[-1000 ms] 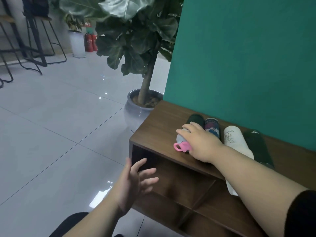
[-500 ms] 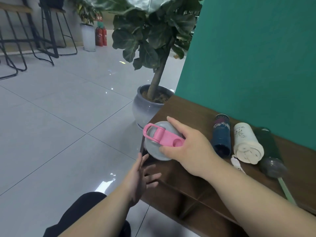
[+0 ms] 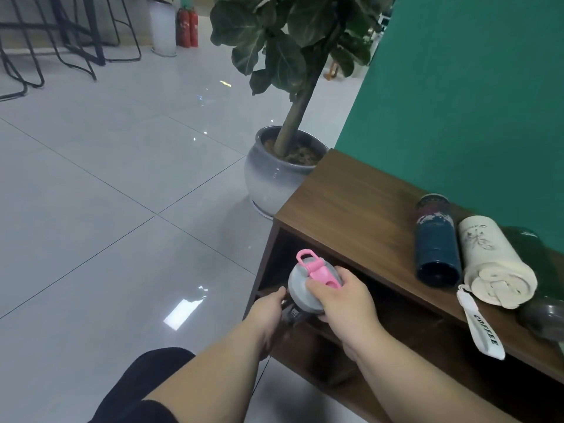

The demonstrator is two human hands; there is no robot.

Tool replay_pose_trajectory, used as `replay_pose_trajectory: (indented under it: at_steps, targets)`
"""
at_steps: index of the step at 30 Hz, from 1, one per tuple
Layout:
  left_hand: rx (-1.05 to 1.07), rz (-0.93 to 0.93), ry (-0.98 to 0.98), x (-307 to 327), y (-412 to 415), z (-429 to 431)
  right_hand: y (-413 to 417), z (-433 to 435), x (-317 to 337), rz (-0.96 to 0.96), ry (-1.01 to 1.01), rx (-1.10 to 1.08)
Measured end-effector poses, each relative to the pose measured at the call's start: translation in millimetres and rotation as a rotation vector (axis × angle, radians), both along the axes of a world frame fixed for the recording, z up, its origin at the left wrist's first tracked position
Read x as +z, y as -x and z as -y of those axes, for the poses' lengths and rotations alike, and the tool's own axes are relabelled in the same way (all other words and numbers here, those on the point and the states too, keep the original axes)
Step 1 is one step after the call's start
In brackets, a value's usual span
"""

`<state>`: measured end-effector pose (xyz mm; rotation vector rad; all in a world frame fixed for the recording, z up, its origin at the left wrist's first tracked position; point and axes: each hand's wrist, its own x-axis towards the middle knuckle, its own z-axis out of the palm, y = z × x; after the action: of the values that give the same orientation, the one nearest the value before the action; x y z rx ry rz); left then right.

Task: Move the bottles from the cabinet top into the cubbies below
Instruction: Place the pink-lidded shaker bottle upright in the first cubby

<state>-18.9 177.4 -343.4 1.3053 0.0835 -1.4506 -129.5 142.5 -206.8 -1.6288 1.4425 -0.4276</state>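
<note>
My right hand (image 3: pixel 343 296) grips the grey lid end of a bottle with a pink loop handle (image 3: pixel 300 286), held at the mouth of the left cubby (image 3: pixel 276 264) under the brown cabinet top (image 3: pixel 351 206). My left hand (image 3: pixel 267 309) touches the bottle's dark body from the left and below. On the cabinet top lie a dark blue bottle (image 3: pixel 436 242), a cream bottle (image 3: pixel 491 261) with a white "COFFEE" strap (image 3: pixel 479 325), and a dark green bottle (image 3: pixel 540 288) at the right edge.
A large potted plant in a grey pot (image 3: pixel 274 175) stands just beyond the cabinet's left end. A green wall (image 3: pixel 473 102) backs the cabinet. Black stool legs (image 3: pixel 61 47) and red extinguishers (image 3: pixel 186 25) stand far off across the tiled floor.
My right hand lifted the pink-handled bottle off the cabinet top and brought it down to the left cubby opening. My left hand moved in to hold its body.
</note>
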Motion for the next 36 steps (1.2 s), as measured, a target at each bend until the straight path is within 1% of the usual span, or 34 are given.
replay_pose_trajectory:
  at_steps: [4, 7, 9, 14, 17, 20, 23, 27, 30, 32, 34, 36]
  targets:
    - [0.012, 0.031, -0.041, -29.7, -5.3, 27.1, -17.7, 23.1, -26.2, 0.053, -0.019, -0.055]
    - [0.044, 0.077, -0.026, -74.3, -13.1, 51.4, -30.3, 38.8, -42.4, 0.101, -0.041, -0.092]
    - [0.076, 0.081, -0.013, -80.6, -15.9, 62.5, -38.6, 47.6, -50.5, 0.120, -0.067, -0.115]
    - [0.134, 0.099, -0.017, -62.2, -21.1, 72.5, -57.7, 63.3, -60.0, 0.109, -0.161, -0.170]
    - [0.159, 0.134, -0.032, -54.8, -23.8, 73.9, -65.1, 69.2, -66.8, 0.086, -0.175, -0.180]
    - [0.141, 0.166, -0.035, -36.2, -24.7, 70.9, -70.1, 74.5, -71.0, 0.058, -0.177, -0.182]
    - [0.126, 0.173, -0.012, -33.6, -23.9, 71.2, -73.1, 79.9, -71.2, 0.030, -0.195, -0.163]
    - [0.118, 0.156, 0.023, -29.0, -21.3, 69.2, -69.3, 78.5, -69.6, 0.132, -0.213, -0.161]
    - [0.121, 0.163, 0.032, -26.1, -20.3, 68.3, -61.6, 72.6, -73.2, 0.132, -0.173, -0.101]
    - [0.126, 0.159, 0.033, -35.8, -19.7, 69.7, -56.8, 65.0, -70.2, 0.184, -0.187, -0.101]
    - [0.119, 0.206, -0.009, -57.8, -20.0, 72.3, -46.3, 55.2, -64.6, 0.248, -0.210, -0.089]
    - [0.048, 0.264, -0.052, -59.2, -17.7, 65.8, -29.2, 41.3, -57.9, 0.201, -0.243, -0.061]
